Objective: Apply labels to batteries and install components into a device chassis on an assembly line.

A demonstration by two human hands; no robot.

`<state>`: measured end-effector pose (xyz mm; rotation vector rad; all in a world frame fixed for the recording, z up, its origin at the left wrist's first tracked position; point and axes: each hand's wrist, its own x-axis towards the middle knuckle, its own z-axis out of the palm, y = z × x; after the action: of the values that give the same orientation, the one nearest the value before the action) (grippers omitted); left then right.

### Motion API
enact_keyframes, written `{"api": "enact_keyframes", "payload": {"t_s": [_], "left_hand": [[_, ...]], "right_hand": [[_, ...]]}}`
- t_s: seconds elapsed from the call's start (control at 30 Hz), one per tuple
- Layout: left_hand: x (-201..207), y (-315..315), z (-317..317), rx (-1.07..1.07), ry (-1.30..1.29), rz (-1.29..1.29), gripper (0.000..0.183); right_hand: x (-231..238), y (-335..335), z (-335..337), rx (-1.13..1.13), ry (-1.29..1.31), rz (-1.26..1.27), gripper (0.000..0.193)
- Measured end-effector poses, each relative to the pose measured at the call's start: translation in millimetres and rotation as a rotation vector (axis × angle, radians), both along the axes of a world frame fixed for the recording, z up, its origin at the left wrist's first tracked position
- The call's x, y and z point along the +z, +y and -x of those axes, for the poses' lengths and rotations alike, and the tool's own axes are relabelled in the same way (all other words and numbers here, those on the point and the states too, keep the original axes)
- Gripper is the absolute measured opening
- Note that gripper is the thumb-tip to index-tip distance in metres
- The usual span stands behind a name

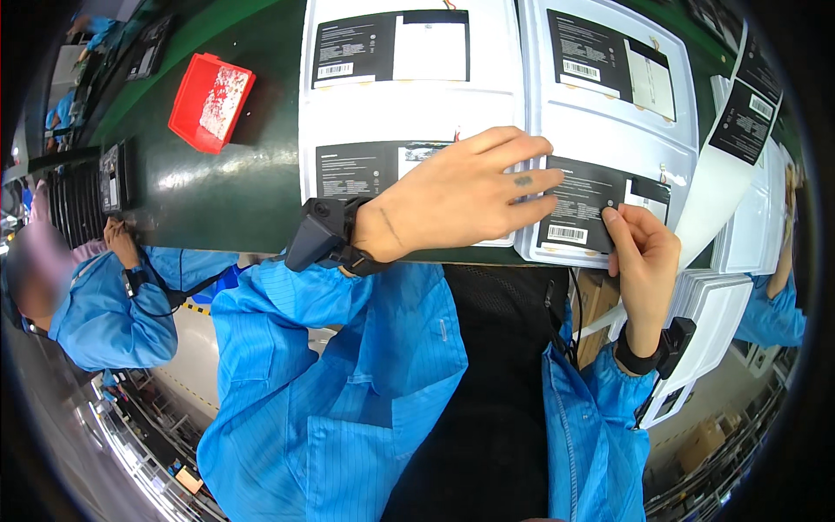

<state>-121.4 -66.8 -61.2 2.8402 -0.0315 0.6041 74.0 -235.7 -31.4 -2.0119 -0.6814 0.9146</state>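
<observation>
In the near pocket of the right white plastic tray (pixel 532 87) lies a flat pack with a black label (pixel 581 197) that bears a barcode. My left hand (pixel 474 187) reaches across from the left tray, fingers stretched out, their tips on the label's left edge. At the label's lower right, my right hand (pixel 648 248) is curled, thumb and index finger pinching its edge. My left hand partly covers another black-labelled pack (pixel 357 170) in the left tray (pixel 383 113). Both far pockets hold similar packs: one (pixel 355 50) on the left, one (pixel 589 54) on the right.
A white backing strip (pixel 713 187) with black labels hangs at the right. Beyond it are stacked white trays (pixel 709 322). A red bin (pixel 193 103) with white bits sits on the green table (pixel 270 170). A co-worker in blue (pixel 117 309) is at the left.
</observation>
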Motion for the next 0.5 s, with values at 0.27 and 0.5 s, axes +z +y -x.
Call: {"api": "enact_keyframes", "payload": {"t_s": [0.27, 0.5], "left_hand": [[4, -19, -18, 0.015, 0.093, 0.054, 0.042], [4, -74, -35, 0.007, 0.197, 0.137, 0.088]], "right_hand": [[0, -28, -39, -0.042, -0.315, -0.195, 0.026], [-18, -26, -88, -0.070, -0.998, -0.142, 0.029]]}}
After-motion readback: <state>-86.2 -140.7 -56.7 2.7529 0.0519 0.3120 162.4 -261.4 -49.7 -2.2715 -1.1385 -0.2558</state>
